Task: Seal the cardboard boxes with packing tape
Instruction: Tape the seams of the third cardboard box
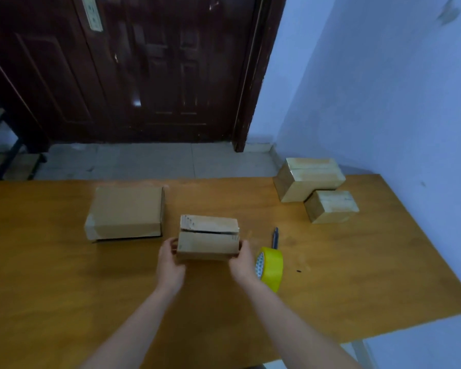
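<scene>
A small cardboard box (207, 237) sits at the middle of the wooden table (64, 275), its two top flaps meeting at a dark open seam. My left hand (169, 265) grips its left end and my right hand (242, 262) grips its right end. A yellow roll of packing tape (270, 267) stands on edge just right of my right hand. A larger flat cardboard box (125, 211) lies to the left. Two boxes with shiny tape on them, a bigger one (308, 178) and a smaller one (330, 206), stand at the table's far right.
A dark pen-like tool (275, 237) lies just beyond the tape roll. A dark wooden door (144, 67) and tiled floor are behind the table. A pale wall (397, 102) runs close along the table's right edge.
</scene>
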The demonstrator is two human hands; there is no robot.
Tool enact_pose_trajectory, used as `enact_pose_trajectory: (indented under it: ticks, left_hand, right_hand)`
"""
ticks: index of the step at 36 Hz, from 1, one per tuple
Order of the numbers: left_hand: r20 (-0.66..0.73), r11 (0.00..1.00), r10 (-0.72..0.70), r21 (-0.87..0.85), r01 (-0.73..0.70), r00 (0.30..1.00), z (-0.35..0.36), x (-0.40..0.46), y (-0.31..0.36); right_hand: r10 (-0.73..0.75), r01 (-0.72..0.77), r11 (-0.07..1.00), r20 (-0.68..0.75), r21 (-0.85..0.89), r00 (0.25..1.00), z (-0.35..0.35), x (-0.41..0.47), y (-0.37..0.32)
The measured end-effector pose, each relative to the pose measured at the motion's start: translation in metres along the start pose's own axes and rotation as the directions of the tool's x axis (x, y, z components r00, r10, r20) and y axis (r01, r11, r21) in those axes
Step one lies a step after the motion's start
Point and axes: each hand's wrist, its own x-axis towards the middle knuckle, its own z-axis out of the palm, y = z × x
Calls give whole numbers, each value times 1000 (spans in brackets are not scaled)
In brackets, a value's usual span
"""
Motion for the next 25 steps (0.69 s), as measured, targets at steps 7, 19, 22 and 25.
enact_pose_trajectory:
  ticks: [7,19,22,25]
  left_hand:
    - [163,993,-122,27,119,979,-1,6,-13]
    - [35,991,-62,125,57,997,-5,-4,-14]
    - [46,997,-27,67,24,999,2,-7,-4]
    - [26,988,-43,148,39,999,10,-6,1]
  right_hand:
    - [49,-39,993,87,-113,995,-5,-2,5]
    - [-51,-13,956,-207,-293,977,-109,36,-13]
    - [130,-148,899,-71,-411,989,-117,51,-1]
    - [252,-204,863,44,-462,967,-116,58,7]
